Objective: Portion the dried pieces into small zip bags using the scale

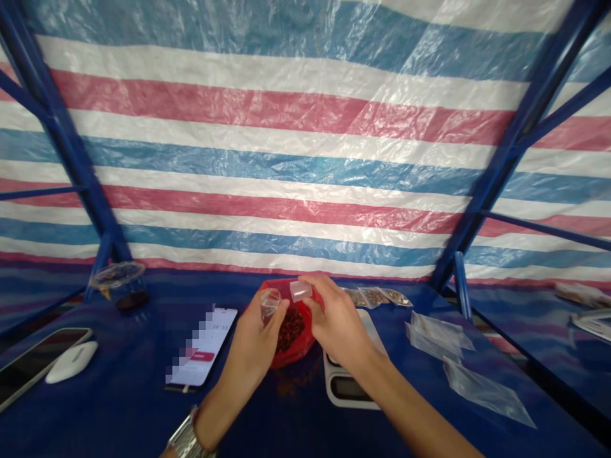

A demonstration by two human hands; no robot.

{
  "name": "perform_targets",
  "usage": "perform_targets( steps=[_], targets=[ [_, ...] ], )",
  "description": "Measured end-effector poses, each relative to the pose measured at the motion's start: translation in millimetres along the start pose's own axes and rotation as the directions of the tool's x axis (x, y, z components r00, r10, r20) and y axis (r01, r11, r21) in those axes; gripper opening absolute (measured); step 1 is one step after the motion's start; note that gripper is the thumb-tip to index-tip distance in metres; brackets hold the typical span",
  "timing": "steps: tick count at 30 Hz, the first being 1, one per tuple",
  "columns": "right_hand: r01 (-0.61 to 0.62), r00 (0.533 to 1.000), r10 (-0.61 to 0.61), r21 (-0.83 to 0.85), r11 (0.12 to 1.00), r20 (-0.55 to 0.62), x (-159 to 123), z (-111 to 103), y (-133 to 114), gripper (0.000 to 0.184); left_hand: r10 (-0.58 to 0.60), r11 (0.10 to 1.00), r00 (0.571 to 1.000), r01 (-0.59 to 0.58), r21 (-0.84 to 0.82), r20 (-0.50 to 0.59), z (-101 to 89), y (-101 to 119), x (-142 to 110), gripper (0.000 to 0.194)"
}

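My left hand is closed on a small clear plastic bag, pinched between thumb and fingers. In my right hand is a small translucent plastic cup, tilted, with its inside hard to see. Both hands are over a red plastic bag that lies spread open on the blue table. Dark reddish-brown dried pieces fill its middle. Beside it, partly under my right forearm, is a white kitchen scale with a grey display.
Filled sachets lie behind the scale, and flat clear bags at the right. To the left are a lit phone, a white earbud case, another phone and a clear tub. Blue metal posts flank the table.
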State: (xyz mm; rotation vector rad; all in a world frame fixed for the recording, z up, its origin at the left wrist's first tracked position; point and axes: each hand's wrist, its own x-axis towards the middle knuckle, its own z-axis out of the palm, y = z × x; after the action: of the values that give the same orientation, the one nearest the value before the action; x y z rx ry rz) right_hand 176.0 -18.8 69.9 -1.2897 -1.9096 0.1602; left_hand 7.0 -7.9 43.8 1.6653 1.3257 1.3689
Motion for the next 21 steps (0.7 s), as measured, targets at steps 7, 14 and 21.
perform_targets(
  steps=[7, 14, 21],
  targets=[
    [0.233, 0.871, -0.047, -0.328, 0.916, 0.489, 24.7, 26.9, 12.9, 0.031, 0.045, 0.762, 0.995, 0.022, 0.647, -0.087, -18.1, 18.6, -28.1, 0.030],
    [0.251, 0.840, -0.049, -0.305, 0.919, 0.541, 17.4, 35.7, 27.5, 0.030, -0.173, 0.619, 0.979, 0.019, 0.785, 0.112, -11.1, -10.1, -49.9, 0.022],
    [0.363, 0.842, -0.110, -0.403, 0.840, 0.528, 10.8, 31.7, 29.2, 0.035, -0.159, 0.891, 0.966, 0.052, 0.451, 0.205, -5.9, -37.2, -46.0, 0.019]
  ],
)
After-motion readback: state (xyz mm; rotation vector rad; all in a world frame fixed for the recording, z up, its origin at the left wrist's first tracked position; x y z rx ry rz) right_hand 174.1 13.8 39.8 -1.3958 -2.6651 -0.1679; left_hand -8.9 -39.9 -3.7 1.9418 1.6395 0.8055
